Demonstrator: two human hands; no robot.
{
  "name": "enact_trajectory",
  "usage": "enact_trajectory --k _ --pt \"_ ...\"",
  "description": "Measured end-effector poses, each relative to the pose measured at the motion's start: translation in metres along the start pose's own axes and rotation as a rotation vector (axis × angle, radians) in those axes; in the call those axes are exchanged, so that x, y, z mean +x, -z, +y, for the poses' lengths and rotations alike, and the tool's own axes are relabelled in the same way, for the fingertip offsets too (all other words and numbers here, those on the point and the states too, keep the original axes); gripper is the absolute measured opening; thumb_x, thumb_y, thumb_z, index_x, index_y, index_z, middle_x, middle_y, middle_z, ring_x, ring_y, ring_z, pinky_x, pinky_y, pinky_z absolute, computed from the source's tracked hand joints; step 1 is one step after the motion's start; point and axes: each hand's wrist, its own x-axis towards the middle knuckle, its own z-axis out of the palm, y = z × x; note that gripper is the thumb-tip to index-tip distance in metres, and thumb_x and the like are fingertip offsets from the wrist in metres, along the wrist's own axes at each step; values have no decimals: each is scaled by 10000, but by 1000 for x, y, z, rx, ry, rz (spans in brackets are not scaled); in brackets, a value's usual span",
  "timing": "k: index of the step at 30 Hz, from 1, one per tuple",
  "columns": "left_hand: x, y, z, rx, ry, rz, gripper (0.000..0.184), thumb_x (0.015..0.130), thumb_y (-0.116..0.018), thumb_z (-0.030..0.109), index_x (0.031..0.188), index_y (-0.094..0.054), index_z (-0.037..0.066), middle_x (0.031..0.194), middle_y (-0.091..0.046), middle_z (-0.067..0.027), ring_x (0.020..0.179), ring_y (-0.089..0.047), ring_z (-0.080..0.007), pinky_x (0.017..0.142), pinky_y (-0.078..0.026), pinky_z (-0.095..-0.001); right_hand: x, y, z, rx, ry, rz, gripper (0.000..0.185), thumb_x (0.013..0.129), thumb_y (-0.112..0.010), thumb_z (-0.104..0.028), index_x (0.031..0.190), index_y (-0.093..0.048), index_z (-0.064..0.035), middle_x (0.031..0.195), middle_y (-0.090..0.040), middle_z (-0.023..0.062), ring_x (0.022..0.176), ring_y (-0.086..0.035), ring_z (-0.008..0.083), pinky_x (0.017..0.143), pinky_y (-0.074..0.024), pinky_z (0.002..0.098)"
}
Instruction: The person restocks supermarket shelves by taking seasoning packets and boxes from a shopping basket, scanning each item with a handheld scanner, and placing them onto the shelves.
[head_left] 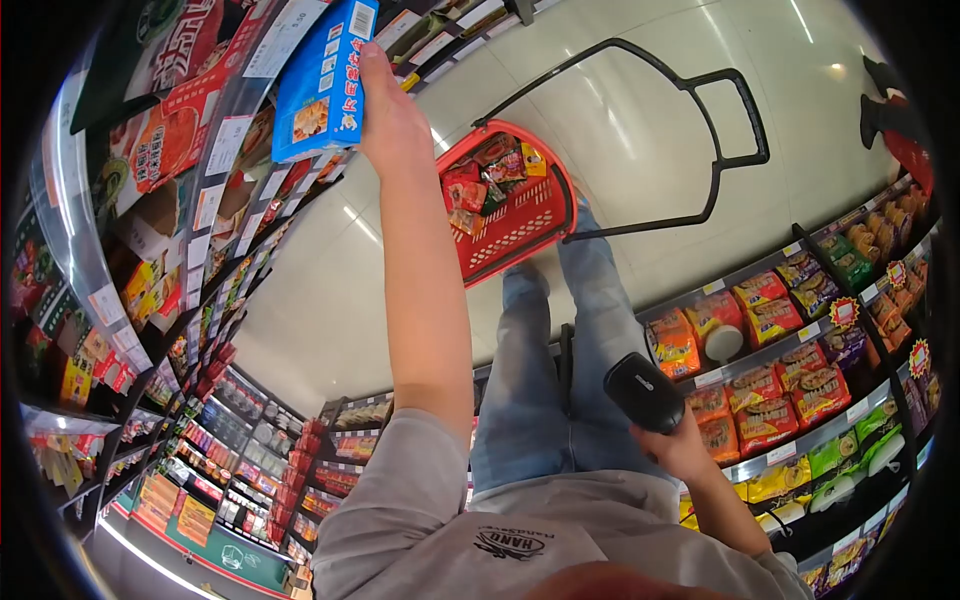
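My left hand (393, 125) stretches out to the shelf at the upper left, its fingers closed on the edge of a blue box (318, 85) with white lettering, a barcode and a food picture. The box is beside the shelf's price labels. My right hand (675, 445), low by my right thigh, is wrapped round a black rounded handheld device (643, 392); its exact kind does not show. By my feet a red shopping basket (510, 245) holds several small snack packets (488, 180). Its long black handle (690, 85) extends over the floor to the right.
Stocked shelves (225, 145) with price labels stand close on the left. On the right, low shelves hold red and yellow noodle packs (770, 305). A person in dark shoes and red clothing (893, 125) is at the far upper right. Pale tiled floor (600, 110) lies between.
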Motion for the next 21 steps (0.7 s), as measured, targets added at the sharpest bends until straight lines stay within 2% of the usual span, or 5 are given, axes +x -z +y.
enact_trajectory --k 9,11,12,13,21 --pt "26 -29 -17 55 -160 8 320 875 -685 52 1163 -554 8 1102 -610 -70 949 -602 -148 853 -505 -281 9 -4 0 -31 -55 -52 323 767 -738 -42 1077 -649 -25 948 -668 7 850 -574 89 782 -474 272" --pt "44 -8 -38 214 -155 28 399 880 -674 56 1243 -518 5 1225 -560 -105 1009 -603 -201 852 -514 -314 10 -7 3 -37 39 -54 293 769 -690 1 1042 -593 -50 698 -571 -16 525 -501 65 472 -389 238" --pt "48 -10 -37 367 -153 42 478 885 -664 60 1323 -483 3 1348 -511 -140 1070 -604 -254 850 -523 -346 10 -7 4 -37 35 -57 293 769 -690 1 1042 -593 -50 698 -571 -16 525 -501 65 472 -389 238" --pt "49 -13 -38 249 -76 135 381 850 -713 29 1205 -576 23 1161 -614 -61 975 -606 -191 792 -524 -313 11 -6 5 -36 44 -64 299 768 -686 7 1047 -592 -47 695 -572 -13 523 -502 67 470 -389 239" --pt "59 -14 -31 209 60 168 287 851 -732 76 1110 -613 41 1050 -635 -47 901 -612 -158 734 -519 -289 11 1 9 11 -93 -62 313 765 -674 25 1058 -586 -40 698 -575 3 521 -510 79 457 -387 243"
